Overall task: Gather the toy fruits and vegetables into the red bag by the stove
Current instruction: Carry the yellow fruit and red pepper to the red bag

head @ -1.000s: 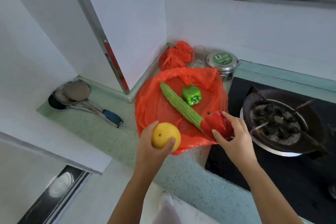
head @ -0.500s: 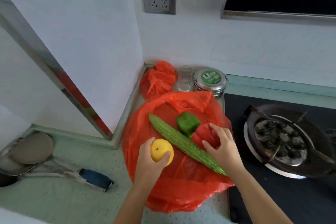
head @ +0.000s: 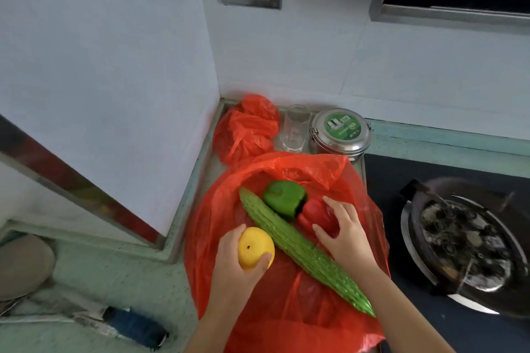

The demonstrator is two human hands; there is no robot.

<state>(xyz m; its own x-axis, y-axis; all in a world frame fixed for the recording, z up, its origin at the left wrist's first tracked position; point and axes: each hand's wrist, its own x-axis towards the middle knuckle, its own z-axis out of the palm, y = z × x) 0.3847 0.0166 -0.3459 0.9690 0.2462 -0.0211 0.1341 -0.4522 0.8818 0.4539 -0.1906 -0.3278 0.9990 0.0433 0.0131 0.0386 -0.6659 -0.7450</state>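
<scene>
Your left hand (head: 239, 268) grips the yellow fruit (head: 255, 248) above the red bag (head: 289, 309). Your right hand (head: 344, 233) curls around the red pepper (head: 317, 216), beside the green pepper (head: 284, 198) and bitter gourd (head: 301, 249) at the worktop's back corner.

Your right hand (head: 344, 235) has carried the red pepper (head: 315, 213) from the near right edge of the red bag (head: 218, 209) farther in, and it now sits against the green pepper (head: 282, 198). Your left hand (head: 235, 269) has brought the yellow fruit (head: 253, 248) in over the bag, just beside the bitter gourd (head: 301, 252).
</scene>
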